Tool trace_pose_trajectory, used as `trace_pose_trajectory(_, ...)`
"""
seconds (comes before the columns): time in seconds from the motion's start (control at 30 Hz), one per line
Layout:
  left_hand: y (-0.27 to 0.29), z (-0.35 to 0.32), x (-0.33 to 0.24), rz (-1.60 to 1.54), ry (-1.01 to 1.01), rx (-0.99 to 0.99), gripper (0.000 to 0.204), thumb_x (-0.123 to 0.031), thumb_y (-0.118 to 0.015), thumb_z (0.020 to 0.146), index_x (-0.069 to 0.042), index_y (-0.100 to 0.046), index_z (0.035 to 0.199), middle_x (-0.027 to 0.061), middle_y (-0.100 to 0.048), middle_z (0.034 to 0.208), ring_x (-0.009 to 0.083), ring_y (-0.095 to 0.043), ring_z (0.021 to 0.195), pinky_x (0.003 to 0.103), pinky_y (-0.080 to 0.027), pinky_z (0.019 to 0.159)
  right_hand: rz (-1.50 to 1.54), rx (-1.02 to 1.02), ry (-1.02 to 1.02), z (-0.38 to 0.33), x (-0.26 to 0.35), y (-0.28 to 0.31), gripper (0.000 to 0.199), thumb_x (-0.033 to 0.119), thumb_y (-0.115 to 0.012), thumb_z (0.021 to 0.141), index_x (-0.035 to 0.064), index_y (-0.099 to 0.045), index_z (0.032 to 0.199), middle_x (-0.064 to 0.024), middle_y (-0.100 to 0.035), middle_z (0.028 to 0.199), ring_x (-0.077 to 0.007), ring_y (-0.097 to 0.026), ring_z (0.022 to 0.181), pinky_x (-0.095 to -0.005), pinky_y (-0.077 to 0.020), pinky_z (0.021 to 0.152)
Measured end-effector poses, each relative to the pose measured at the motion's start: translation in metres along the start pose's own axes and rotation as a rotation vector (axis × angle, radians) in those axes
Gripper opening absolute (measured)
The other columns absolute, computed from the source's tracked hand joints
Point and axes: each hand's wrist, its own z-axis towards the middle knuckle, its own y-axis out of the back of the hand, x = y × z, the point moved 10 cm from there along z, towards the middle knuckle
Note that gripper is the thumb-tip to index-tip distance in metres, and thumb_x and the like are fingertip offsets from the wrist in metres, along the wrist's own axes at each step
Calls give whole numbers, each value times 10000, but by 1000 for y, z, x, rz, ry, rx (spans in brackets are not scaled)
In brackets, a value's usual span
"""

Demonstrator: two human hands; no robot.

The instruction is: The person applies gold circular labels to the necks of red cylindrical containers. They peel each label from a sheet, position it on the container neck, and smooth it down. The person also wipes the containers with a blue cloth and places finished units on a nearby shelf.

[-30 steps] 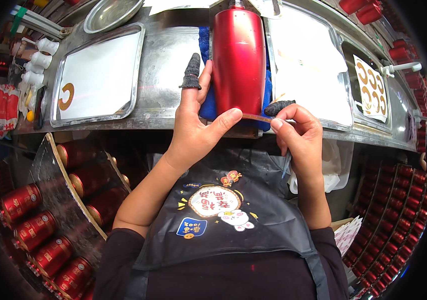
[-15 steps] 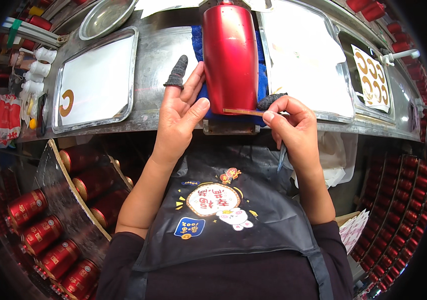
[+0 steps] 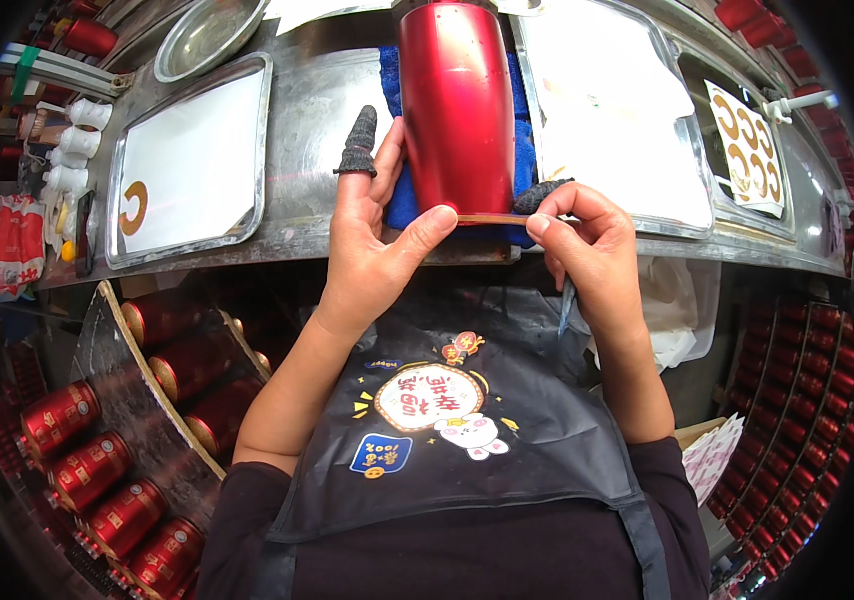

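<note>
Left hand point(image 3: 372, 245) cupped round the near end of the red metal canister point(image 3: 457, 105), thumb pressed at its base, index finger in a dark knit fingertip cover point(image 3: 358, 142) pointing away. Right hand point(image 3: 592, 250) pinching the end of a thin brown-gold strip point(image 3: 492, 218) that runs along the canister's near rim, with a slim grey tool point(image 3: 567, 305) tucked under the palm. Canister lying on its side on a blue cloth point(image 3: 402, 195), right at the near edge of the steel bench point(image 3: 317, 120). Looks like mid-way through sticking a trim band round the rim; probably next up: keeping the strip taut and level while turning the canister, just a guess though. Left of the grip, a white-lined metal tray point(image 3: 192, 160) with one brown C-shaped sticker point(image 3: 133, 208). Right of it, another tray point(image 3: 607, 130), then a white sheet of more C-shaped stickers point(image 3: 747, 150). Further left and below, racks of finished red cans point(image 3: 97, 470) with gold ends; more red cans point(image 3: 807, 370) stacked off to the right. Far left, small white bottles point(image 3: 72, 150) and a red-and-white packet point(image 3: 17, 245).
</note>
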Motion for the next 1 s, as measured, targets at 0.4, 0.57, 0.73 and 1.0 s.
trace_pose_trajectory(0.4, 5, 0, 6, -147, 72, -48, 839, -83, -722, 911, 87, -181, 1530, 259, -283, 1600, 331, -282, 1497, 425, -228, 1220, 30, 29, -16, 1, -4, 1, 96, 73, -699, 905, 28, -627, 860, 32, -605, 772, 1, -501, 623, -166, -375, 540)
trace_pose_trajectory(0.57, -1, 0, 1, 12, 15, -9, 841, -108, -733, 913, 90, -193, 1528, 257, -283, 1599, 311, -291, 1491, 416, -241, 1216, 26, 1, 7, 2, -4, 0, 95, 78, -680, 892, 33, -614, 841, 19, -594, 722, -5, -476, 516, -170, -349, 429)
trace_pose_trajectory(0.73, -3, -2, 0, 36, 3, -2, 842, -105, -746, 903, 93, -209, 1521, 251, -295, 1595, 299, -302, 1485, 406, -276, 1203, 16, 21, -18, 2, -3, 0, 101, 71, -697, 903, 29, -626, 844, 30, -608, 778, 2, -506, 628, -164, -372, 547)
trace_pose_trajectory(1.0, 1, 1, 2, 13, 17, 16, 871, -82, -743, 896, 76, -171, 1534, 262, -276, 1601, 325, -282, 1496, 425, -232, 1221, -11, 6, -5, 1, -3, -2, 97, 76, -687, 893, 34, -618, 841, 23, -599, 724, 0, -467, 523, -169, -343, 438)
